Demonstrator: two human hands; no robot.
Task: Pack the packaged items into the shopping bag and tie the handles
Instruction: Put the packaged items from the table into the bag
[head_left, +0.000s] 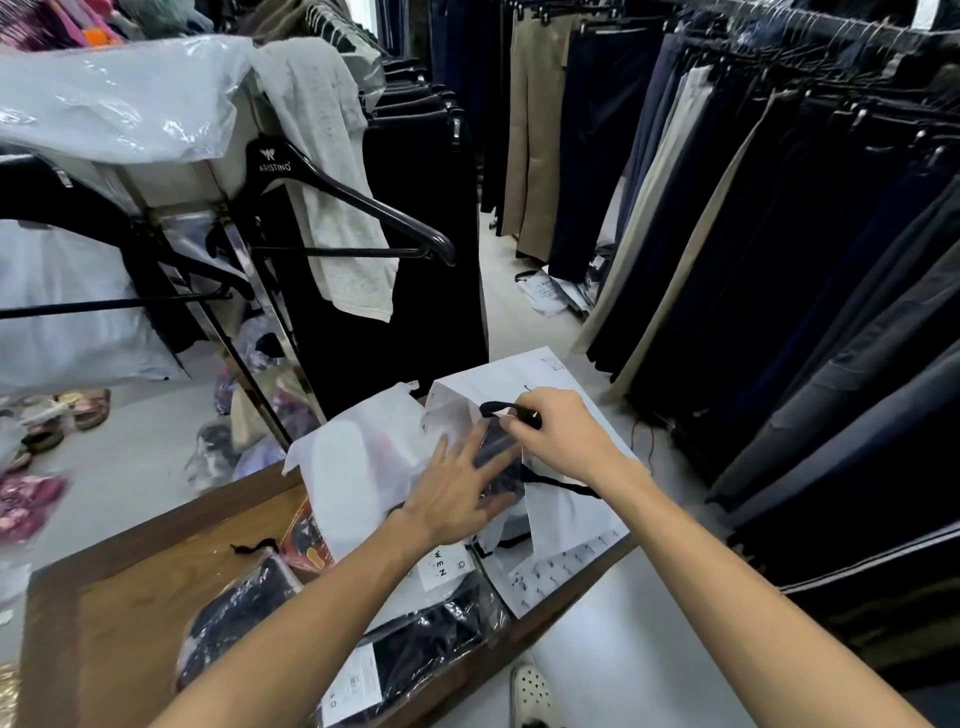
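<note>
A white paper shopping bag (566, 514) with black cord handles lies on its side at the far edge of a wooden table (119, 597). My right hand (561, 436) pinches one black handle (506, 410) at the bag's mouth. My left hand (457, 493) is spread flat, fingers reaching into the bag's opening over a dark packaged item (498, 457). A white frosted package (353, 467) lies half under my left wrist. Two clear-wrapped dark garments (244, 613) (431, 644) lie on the table nearer to me, next to a red-and-black packet (311, 545).
Racks of dark and beige trousers (753, 260) hang on the right and ahead. A rack with black hangers (358, 208), a grey cloth and plastic-wrapped bundles stands on the left. Bagged clothes and sandals lie on the floor at left. My white shoe (530, 691) is beside the table.
</note>
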